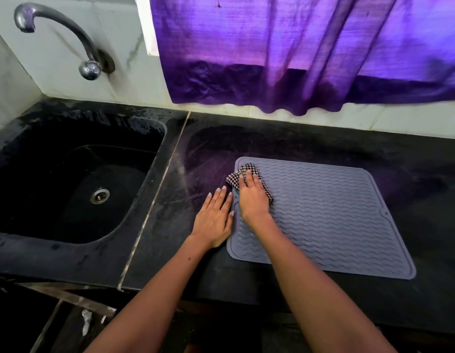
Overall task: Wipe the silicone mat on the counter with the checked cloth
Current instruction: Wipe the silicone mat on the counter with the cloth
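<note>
The right hand [252, 197] lies palm down on the checked cloth [240, 175], fingers extended and pressing the bunched fabric flat against the far left corner of the silicone mat [336, 215]; it is a flat press and not a clenched fist, and the cloth shows beyond the fingertips and along the right side of the hand. A fold of the cloth spills just past the mat's left edge onto the counter [272, 141].

The left hand [216, 217] holds nothing. It rests open and flat on the counter, fingers spread, its thumb side touching the left edge of the mat.

The mat is grey, with wavy ridges and a raised border, and lies flat on the dark counter to the right of the sink [76, 189]. Apart from the cloth and the hand, its surface carries nothing.

The sink is a dark basin set into the counter on the left; only its metal drain [99, 196] shows inside. A curved metal tap [61, 39] projects from the tiled wall beyond it. A purple curtain [297, 52] hangs at the far side, above the mat.
</note>
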{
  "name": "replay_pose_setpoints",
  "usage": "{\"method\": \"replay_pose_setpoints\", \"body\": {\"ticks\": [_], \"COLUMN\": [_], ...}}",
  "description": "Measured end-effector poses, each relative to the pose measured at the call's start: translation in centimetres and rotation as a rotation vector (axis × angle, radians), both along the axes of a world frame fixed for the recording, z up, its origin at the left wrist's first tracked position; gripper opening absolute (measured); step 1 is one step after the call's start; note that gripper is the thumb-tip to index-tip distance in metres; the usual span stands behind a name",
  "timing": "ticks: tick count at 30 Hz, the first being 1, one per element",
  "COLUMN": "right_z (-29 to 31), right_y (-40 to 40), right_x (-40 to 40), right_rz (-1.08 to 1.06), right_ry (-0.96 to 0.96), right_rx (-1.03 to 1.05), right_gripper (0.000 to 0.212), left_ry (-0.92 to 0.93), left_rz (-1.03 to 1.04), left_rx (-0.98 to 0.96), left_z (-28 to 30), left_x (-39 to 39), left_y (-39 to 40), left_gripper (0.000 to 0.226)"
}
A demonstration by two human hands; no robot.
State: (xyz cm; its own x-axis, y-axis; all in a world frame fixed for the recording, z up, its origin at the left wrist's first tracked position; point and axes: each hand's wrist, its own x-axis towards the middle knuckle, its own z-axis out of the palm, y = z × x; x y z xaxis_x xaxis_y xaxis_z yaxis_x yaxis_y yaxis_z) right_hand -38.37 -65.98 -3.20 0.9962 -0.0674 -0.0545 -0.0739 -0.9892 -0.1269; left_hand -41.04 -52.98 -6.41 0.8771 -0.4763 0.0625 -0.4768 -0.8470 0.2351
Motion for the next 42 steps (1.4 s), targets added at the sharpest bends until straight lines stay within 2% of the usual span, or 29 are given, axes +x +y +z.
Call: {"method": "replay_pose_setpoints", "body": {"ticks": [5,9,11,14,16,18,20,22,24,34,38,40,42], "right_z": [0.0,1.1,2.2,3.9,4.5,4.5,3.6,2.3,1.4,2.3,3.8,4.1,4.0], "right_y": [0.3,-0.2,-1.1,-2.8,-3.4,-2.9,-2.4,-2.3,-2.3,-2.8,-3.6,-3.9,-4.3], "right_x": [0.3,0.0,0.6,2.9,4.2,4.7,4.7,4.5,4.2,3.9,4.4,4.4,4.2], "right_rz": [0.019,0.031,-0.02,-0.227,-0.364,-0.382,-0.266,-0.121,-0.057,-0.032,-0.115,-0.141,-0.07], "right_ry": [0.086,0.023,0.013,0.033,-0.047,-0.133,-0.163,-0.102,-0.015,0.031,-0.068,-0.129,-0.148], "right_rx": [-0.059,0.036,0.215,0.616,0.751,0.644,0.401,0.202,0.097,0.086,0.167,0.184,0.154], "right_gripper": [0.079,0.058,0.055,0.042,0.039,0.043,0.053,0.058,0.057,0.06,0.052,0.056,0.063], "left_ry": [-0.038,-0.052,-0.05,-0.054,-0.053,-0.055,-0.053,-0.055,-0.056,-0.072,-0.076,-0.08,-0.077], "left_rz": [-0.014,-0.036,-0.037,-0.038,-0.039,-0.034,-0.03,-0.029,-0.031,-0.031,-0.03,-0.03,-0.032], "left_rx": [-0.019,-0.026,-0.043,-0.056,-0.066,-0.071,-0.075,-0.077,-0.074,-0.075,-0.071,-0.073,-0.073], "left_z": [-0.1,-0.2,-0.3,-0.4,-0.3,-0.4,-0.5,-0.5,-0.6,-0.7,-0.6,-0.6,-0.5], "left_x": [0.3,0.3,0.3,0.3,0.3,0.3,0.4,0.5,0.5,0.6,0.6,0.5,0.5], "left_y": [-0.1,-0.2,-0.1,0.0,-0.1,-0.1,-0.1,-0.1,-0.1,-0.1,0.0,0.0,0.0], "left_gripper": [0.071,0.068,0.067,0.066,0.066,0.065,0.065,0.064,0.064,0.062,0.06,0.058,0.059]}}
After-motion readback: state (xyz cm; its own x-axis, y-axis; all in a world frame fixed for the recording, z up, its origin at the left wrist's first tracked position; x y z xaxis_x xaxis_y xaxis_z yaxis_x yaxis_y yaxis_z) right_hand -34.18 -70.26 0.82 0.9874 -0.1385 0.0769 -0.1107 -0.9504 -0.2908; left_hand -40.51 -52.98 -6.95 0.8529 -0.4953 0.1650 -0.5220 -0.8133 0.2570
